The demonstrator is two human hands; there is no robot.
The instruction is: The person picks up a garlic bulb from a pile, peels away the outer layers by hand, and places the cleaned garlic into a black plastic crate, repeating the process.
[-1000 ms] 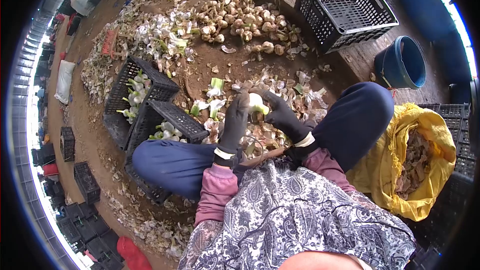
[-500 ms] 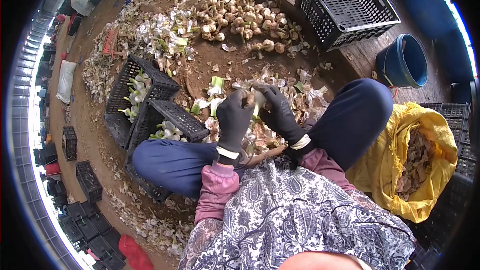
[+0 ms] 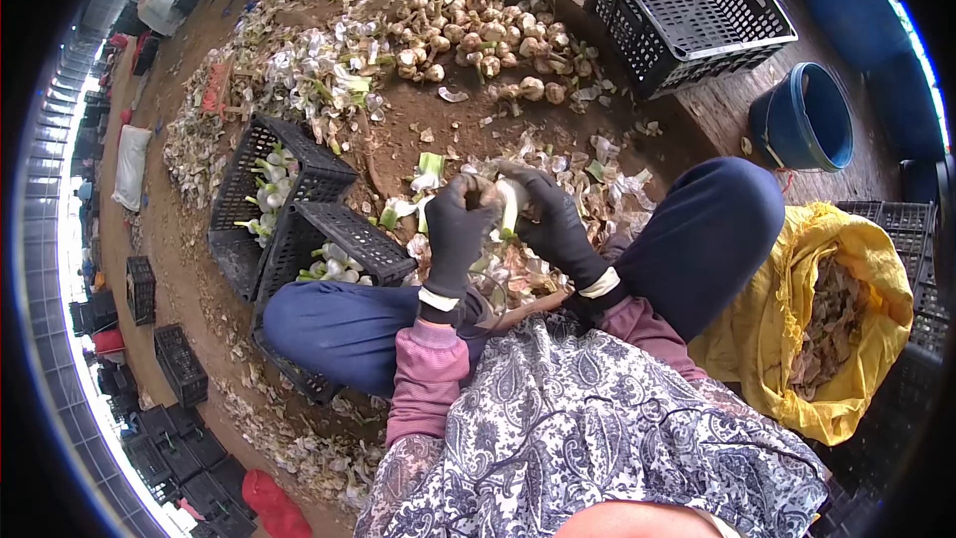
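A garlic bulb with a white body and green stem (image 3: 510, 205) is between my two dark-gloved hands, above scattered skins (image 3: 518, 264). My right hand (image 3: 551, 214) is closed round it. At its left side, my left hand (image 3: 462, 224) has its fingers bent together; whatever they pinch is too small to make out. Peeled garlic with green stems (image 3: 429, 171) lies on the ground just beyond my left hand. More white bulbs (image 3: 271, 194) fill part of a tipped black crate (image 3: 317, 161) at the left.
Unpeeled bulbs (image 3: 488, 30) are heaped ahead. A black crate (image 3: 687, 15) and a blue bucket (image 3: 802, 120) stand on boards at the right. A yellow sack (image 3: 787, 289) of dry skins is beside my right knee. A second crate (image 3: 358, 239) touches my left knee.
My left hand has shifted slightly, its wrist moving left. More of the garlic's white body and green stem shows between the hands.
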